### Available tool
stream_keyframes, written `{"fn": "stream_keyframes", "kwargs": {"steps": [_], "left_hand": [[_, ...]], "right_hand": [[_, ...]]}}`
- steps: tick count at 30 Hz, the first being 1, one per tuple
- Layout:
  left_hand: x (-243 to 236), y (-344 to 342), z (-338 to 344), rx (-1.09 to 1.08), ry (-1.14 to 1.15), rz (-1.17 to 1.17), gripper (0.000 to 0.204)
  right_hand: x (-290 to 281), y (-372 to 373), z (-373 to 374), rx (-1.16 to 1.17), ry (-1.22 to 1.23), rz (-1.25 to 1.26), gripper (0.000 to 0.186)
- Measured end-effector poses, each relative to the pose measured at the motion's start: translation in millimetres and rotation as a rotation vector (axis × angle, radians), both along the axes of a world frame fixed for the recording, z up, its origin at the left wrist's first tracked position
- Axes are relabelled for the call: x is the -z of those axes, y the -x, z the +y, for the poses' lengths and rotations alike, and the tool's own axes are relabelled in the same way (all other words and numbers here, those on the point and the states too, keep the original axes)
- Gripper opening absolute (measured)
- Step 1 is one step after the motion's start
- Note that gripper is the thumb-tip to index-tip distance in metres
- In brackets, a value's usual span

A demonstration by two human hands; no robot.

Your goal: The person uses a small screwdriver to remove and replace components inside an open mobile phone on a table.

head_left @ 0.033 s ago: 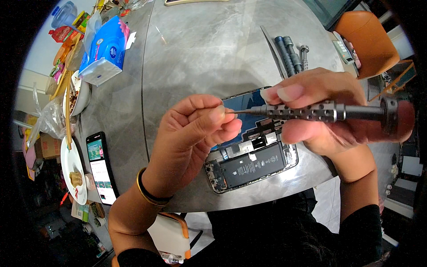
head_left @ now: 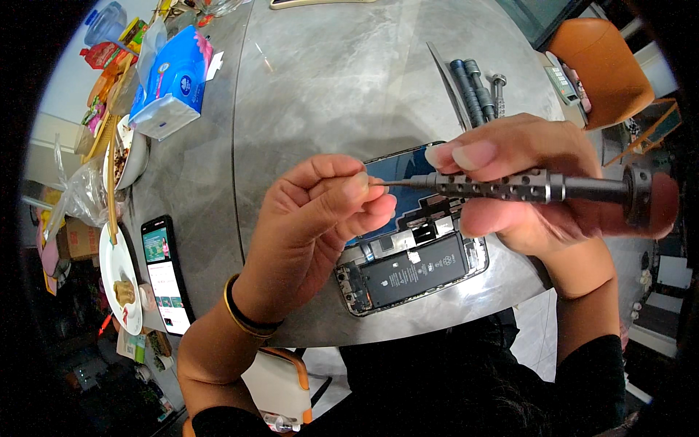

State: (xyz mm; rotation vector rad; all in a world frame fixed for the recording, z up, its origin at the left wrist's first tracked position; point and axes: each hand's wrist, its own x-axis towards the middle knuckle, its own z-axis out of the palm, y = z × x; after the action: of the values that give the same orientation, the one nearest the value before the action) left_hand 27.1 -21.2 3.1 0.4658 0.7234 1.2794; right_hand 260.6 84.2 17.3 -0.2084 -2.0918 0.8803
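Observation:
My right hand (head_left: 539, 156) is closed round a dark grey screwdriver (head_left: 502, 186) with a dimpled handle, held level above the table. Its thin shaft points left to my left hand (head_left: 320, 207), whose thumb and forefinger pinch at the tip. Whether a tiny part is also between those fingers is hidden. Beneath both hands lies an opened smartphone; its battery (head_left: 415, 271) and bare inner parts show. A detached phone screen or panel (head_left: 404, 164), dark blue, lies just beyond it, partly covered by my fingers.
Beyond my right hand lie tweezers (head_left: 445, 84), two dark screwdrivers (head_left: 468, 91) and another metal tool (head_left: 499, 91). At left are a lit phone (head_left: 166, 277), a plate (head_left: 114, 266), a bowl (head_left: 138, 164) with chopsticks (head_left: 111, 182) and a blue tissue pack (head_left: 175, 80). An orange chair (head_left: 601, 69) stands far right.
The screwdriver's handle end has dipped very slightly toward me, and my right fingers have shifted a little with it. My left hand is in the same place.

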Motion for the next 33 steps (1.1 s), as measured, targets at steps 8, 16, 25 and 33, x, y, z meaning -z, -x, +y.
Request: {"fn": "stream_keyframes", "kwargs": {"steps": [8, 16, 25, 33], "left_hand": [[-0.3, 1.7, 0.4, 0.025, -0.002, -0.055, 0.021], [-3.3, -1.1, 0.2, -0.001, -0.018, -0.109, 0.021], [0.7, 3.8, -0.4, 0.013, -0.03, -0.175, 0.021], [2.3, 3.7, -1.3, 0.044, -0.056, -0.187, 0.025]], "right_hand": [[-26.0, 21.9, -25.6, 0.048, 0.158, 0.025, 0.035], [-16.3, 19.9, -21.4, -0.045, 0.036, 0.069, 0.053], [10.4, 18.7, -18.9, -0.359, 0.026, 0.266, 0.093], [-36.8, 19.4, -7.8, -0.543, 0.022, 0.01, 0.086]]}}
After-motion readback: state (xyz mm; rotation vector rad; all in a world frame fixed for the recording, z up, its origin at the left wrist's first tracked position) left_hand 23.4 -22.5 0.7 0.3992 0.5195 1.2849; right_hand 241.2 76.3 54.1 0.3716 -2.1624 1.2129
